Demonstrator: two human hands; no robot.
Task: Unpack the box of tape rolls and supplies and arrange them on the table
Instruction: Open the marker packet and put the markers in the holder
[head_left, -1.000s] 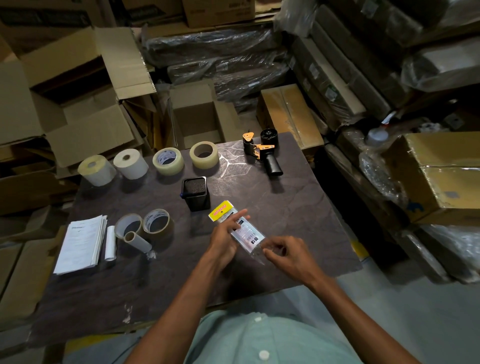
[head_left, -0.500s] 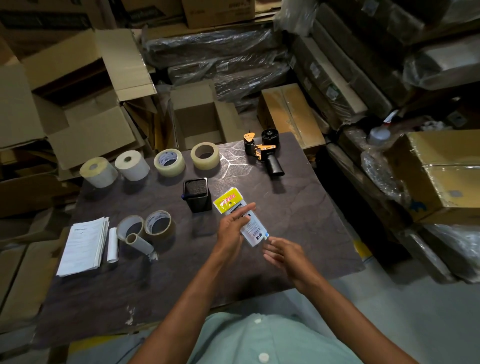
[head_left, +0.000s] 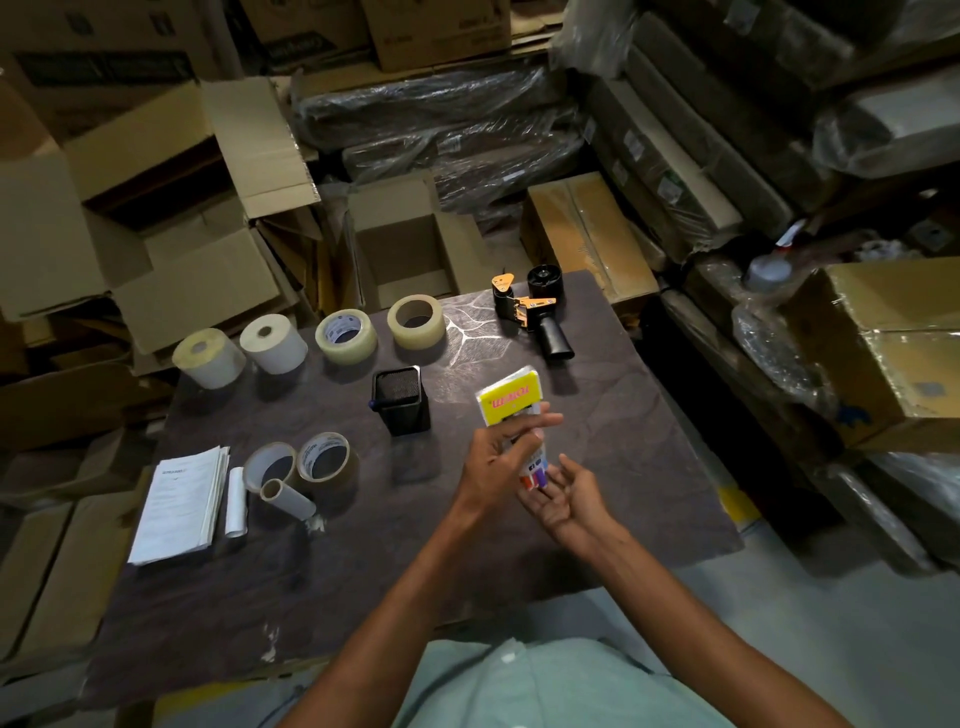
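Raised upright now, marker pack (head_left: 511, 402) gripped by left hand (head_left: 496, 462); right hand (head_left: 566, 496) released.

tape rolls (head_left: 343, 338) behind pen cup (head_left: 401, 400), dispenser (head_left: 530, 312) right

Single head-worn wide-angle view, looking forward and steeply down from above the left hand (head_left: 493, 462) and right hand (head_left: 566, 499), both near mid-frame over a dark table (head_left: 597, 415), with stacked cardboard boxes (head_left: 171, 218) beyond and shirt front at bottom.
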